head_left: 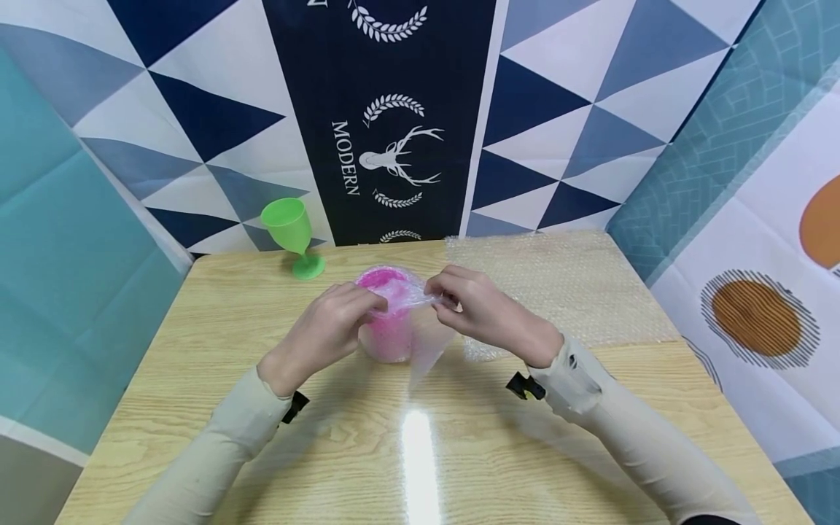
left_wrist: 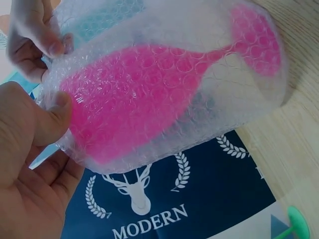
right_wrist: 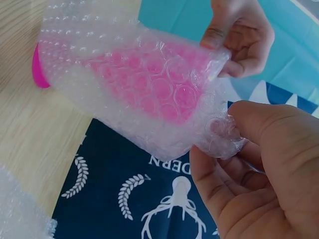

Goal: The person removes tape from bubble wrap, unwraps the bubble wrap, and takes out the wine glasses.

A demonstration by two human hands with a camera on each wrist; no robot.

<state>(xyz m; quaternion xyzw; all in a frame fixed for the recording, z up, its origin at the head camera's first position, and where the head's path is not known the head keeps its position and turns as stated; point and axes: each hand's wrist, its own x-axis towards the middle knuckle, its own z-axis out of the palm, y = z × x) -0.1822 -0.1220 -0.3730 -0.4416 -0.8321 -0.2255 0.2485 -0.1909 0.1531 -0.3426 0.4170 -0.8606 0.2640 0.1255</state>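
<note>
A pink plastic goblet (left_wrist: 139, 94) stands on its foot on the table, wrapped round in clear bubble wrap (right_wrist: 164, 142). Its bowl shows through the bubbles, and the wrap's upper edge reaches past the rim. My left hand (head_left: 335, 317) pinches that edge at the rim's left side, thumb on the outside in the left wrist view. On the other side, my right hand (head_left: 482, 306) grips a gathered corner of the wrap between thumb and fingers. A loose flap of wrap hangs below the right hand in the head view.
Behind on the left stands a green goblet (head_left: 289, 226), near the patterned backdrop (head_left: 216, 109). Another bubble wrap sheet (head_left: 564, 292) lies flat at the table's back right. The wood-grain table (head_left: 328, 452) reflects a bright light strip toward the front.
</note>
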